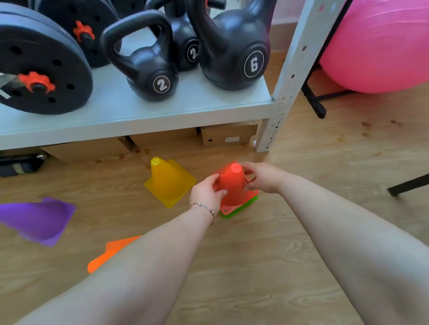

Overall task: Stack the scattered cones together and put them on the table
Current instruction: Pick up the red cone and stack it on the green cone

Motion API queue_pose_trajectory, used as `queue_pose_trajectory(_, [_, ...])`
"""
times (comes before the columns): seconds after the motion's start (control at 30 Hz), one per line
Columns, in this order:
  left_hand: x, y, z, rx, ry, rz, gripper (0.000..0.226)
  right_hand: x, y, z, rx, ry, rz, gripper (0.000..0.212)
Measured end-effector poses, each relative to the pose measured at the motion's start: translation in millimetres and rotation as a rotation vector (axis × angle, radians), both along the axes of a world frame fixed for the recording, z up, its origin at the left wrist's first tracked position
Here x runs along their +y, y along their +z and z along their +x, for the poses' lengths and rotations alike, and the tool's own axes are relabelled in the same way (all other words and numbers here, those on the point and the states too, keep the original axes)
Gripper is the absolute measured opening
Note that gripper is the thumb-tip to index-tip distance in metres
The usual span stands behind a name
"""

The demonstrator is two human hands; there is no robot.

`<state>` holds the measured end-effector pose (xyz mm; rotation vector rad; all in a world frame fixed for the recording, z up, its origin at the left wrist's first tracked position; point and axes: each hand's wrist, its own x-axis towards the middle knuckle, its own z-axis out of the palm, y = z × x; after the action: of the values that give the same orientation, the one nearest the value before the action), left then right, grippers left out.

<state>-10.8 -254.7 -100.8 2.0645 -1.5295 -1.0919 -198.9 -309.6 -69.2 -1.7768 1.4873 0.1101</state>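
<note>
Two hands meet on the red cone (231,186), which sits upright over a green cone (240,209) whose base flange peeks out beneath it on the floor (262,258). The left hand (206,191) wraps the cone's near side, fingers curled against its wall; the right hand (260,176) pinches the far side close to the tip. Gripping from opposite sides likely keeps the red cone square over the green one, so the two nest evenly rather than jamming at a tilt. Whether the red cone is fully seated I cannot tell, though the flanges look nearly touching.

Three more cones wait on the floor. The yellow cone (169,182) stands upright just beside the left hand, the easiest next piece since it needs no righting. The purple cone (36,220) lies on its side well apart to the left, open end facing the camera. An orange cone (109,253) also lies on its side, partly hidden behind the left forearm.

Building the stack on the floor makes sense: the cones are scattered there, and one tower is simpler to carry than five loose pieces. The shelf (132,116) above is crowded with kettlebells (150,71) and weight plates (32,72); no table is in view, so the drop-off spot cannot be judged.
</note>
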Motion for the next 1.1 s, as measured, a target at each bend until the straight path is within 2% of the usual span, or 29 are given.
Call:
queue_pose_trajectory(0.47, [-8,-29,4,0.027,0.021,0.033,0.056,-3,-24,1,0.003,-0.035,0.053,0.081])
queue_pose_trajectory(0.97, [0,-31,10,0.14,0.018,0.079,0.059,11,-37,15,0.013,-0.038,-0.016,0.069])
queue_pose_trajectory(1.1, [18,-32,20,0.128,-0.059,0.108,0.065,30,-40,10,0.017,-0.004,0.017,0.069])
